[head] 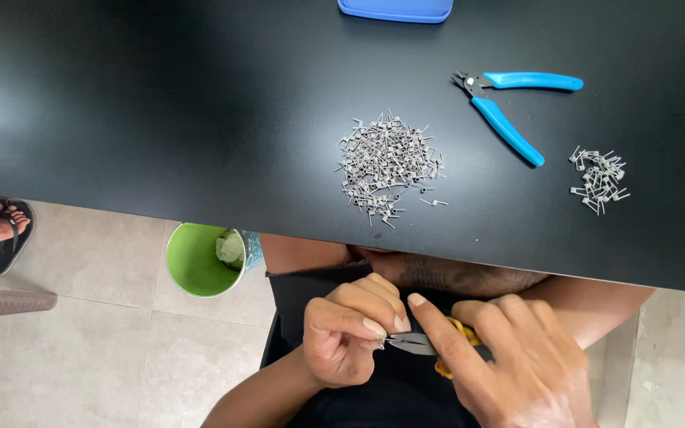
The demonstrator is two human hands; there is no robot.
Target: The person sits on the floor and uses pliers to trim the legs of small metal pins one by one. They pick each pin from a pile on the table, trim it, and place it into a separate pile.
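pliers (426, 345) with yellow handles sit clamped in the right hand (517, 364) below the desk's near edge; left hand (350, 337) pinches a tiny piece at their tip, which could slip and drop to the floor.

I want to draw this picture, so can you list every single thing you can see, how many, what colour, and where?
Glossy black table: one, black, across the top.
Big pile of small grey metal wire pieces: one pile, grey, table middle.
Small pile of the same grey wire pieces: one pile, grey, table right.
Blue-handled cutting pliers: one, blue, lying between the piles.
Blue plastic container: one, blue, top edge, cut off.
Green plastic cup: one, green, below the table edge, on the left.
Black sandal on another person's foot: one, black, floor, far left.
Yellow-handled metal tool: one, silver and yellow, in the right hand.
Left hand: fingers pinched at the tool's tip.
Right hand: gripping the tool.
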